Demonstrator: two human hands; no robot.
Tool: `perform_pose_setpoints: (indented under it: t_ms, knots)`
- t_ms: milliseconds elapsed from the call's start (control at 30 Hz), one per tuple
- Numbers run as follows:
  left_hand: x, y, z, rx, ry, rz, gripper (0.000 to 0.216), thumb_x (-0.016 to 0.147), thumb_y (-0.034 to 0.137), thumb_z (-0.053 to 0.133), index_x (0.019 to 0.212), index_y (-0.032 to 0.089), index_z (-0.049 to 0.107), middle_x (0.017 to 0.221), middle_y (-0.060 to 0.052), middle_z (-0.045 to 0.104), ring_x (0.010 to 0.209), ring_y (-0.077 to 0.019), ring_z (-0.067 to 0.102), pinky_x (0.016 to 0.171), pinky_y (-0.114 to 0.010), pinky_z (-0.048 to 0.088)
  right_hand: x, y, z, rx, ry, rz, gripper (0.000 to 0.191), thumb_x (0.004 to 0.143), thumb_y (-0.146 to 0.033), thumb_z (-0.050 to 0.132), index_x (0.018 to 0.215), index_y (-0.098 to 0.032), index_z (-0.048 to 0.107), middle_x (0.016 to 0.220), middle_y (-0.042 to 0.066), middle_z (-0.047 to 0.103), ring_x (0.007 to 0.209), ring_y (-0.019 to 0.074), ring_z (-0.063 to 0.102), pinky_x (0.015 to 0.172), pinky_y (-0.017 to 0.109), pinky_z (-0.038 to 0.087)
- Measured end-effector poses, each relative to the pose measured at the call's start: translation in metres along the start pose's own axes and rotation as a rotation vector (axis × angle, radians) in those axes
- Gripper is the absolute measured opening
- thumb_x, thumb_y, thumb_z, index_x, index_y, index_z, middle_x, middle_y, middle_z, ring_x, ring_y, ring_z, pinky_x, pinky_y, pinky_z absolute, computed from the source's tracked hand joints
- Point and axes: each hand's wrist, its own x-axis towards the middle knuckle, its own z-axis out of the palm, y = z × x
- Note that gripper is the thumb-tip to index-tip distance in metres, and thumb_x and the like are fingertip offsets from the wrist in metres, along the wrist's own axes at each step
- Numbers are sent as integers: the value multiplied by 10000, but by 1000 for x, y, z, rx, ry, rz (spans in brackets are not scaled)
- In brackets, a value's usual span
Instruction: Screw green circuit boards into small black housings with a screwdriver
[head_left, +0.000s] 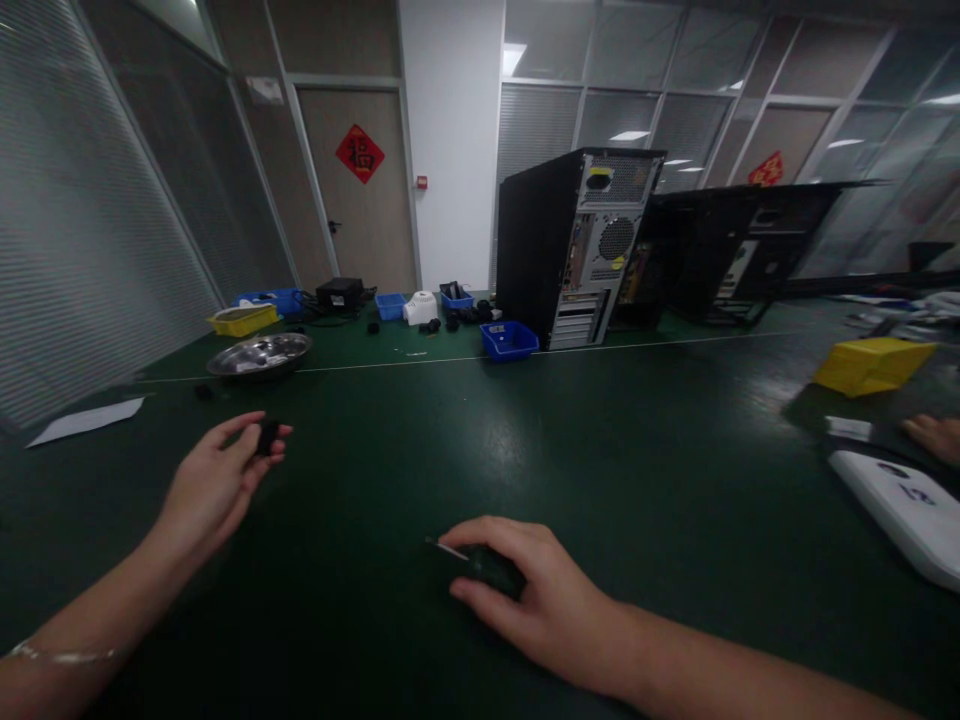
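Observation:
My left hand point(217, 485) is raised a little above the dark green table point(600, 460), its fingertips pinched on a small black part point(268, 437). My right hand point(536, 595) rests low on the table near the front, fingers curled over a dark tool point(491, 568) with a thin light tip poking out to the left. The tool's body is mostly hidden under the fingers.
A steel bowl point(259, 355), a yellow tray point(241, 320), blue bins point(508, 340) and a black computer tower point(574, 245) stand at the back. A yellow box point(870, 365), a white device point(904, 510) and another person's hand point(934, 435) are at right. Paper point(86, 420) lies far left.

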Motion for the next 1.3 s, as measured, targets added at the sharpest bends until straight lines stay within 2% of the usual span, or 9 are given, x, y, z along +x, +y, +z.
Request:
perform_pose_setpoints:
  t_ms: [67,133,200,300,400,533,767,1000,1300]
  knots:
    - [-23,-11,17,66,-176,-68,196,919,23,540,1003,129,681,901,-81,741,687,-125,671,598,-184,584,0,0,0,-27,15,39,388,884,-235,664,1260,-223,573,989,34,663,846,164,628,757,264,489]
    - [-49,-24,30,207,-447,-148,138,927,186,605,1028,160,696,950,-80,741,666,-123,630,582,-194,541,0,-1,0,-35,23,26,430,888,-215,643,1303,-232,534,994,35,648,838,165,615,750,270,483]
    - [-71,-35,36,317,-630,-179,231,938,342,593,1013,171,730,834,-51,728,655,-128,606,583,-197,498,0,-1,0,-22,13,-29,419,906,-177,602,1314,-237,528,1055,45,646,900,167,610,797,275,476]
    - [-87,-41,38,340,-751,-218,268,856,363,691,1062,199,738,846,-31,724,768,-158,627,692,-228,491,2,-2,0,-6,-12,-77,399,923,-150,571,1311,-240,554,1073,50,654,929,163,606,820,275,467]
    - [-90,-36,39,324,-765,-218,338,750,285,778,1075,208,727,861,-18,723,758,-169,631,701,-256,492,3,-1,0,-7,-25,-69,384,930,-157,571,1307,-231,582,1004,54,647,872,156,603,766,269,467]
    - [-93,-28,40,422,-787,-112,252,836,295,673,1054,181,723,671,7,665,642,-162,609,663,-271,495,3,2,1,3,-42,-70,387,940,-170,571,1320,-242,592,973,54,627,843,148,596,730,260,465]
    - [-96,-33,34,546,-792,92,216,860,270,659,1055,226,741,897,-36,690,687,-164,633,655,-249,506,2,2,3,-2,-47,-78,393,943,-169,565,1329,-238,594,959,56,617,821,145,592,712,265,468]
    - [-103,-26,39,594,-763,288,180,818,232,700,972,271,786,881,-47,739,819,-225,667,734,-274,512,2,0,2,-37,-72,-52,395,941,-180,554,1328,-247,595,957,55,604,797,150,589,690,271,471]
    - [-112,-27,38,594,-807,193,173,900,281,597,1010,235,722,762,-24,741,693,-193,703,680,-250,526,1,-1,4,5,-76,-57,394,941,-178,546,1328,-239,594,971,67,611,825,161,591,708,282,477]
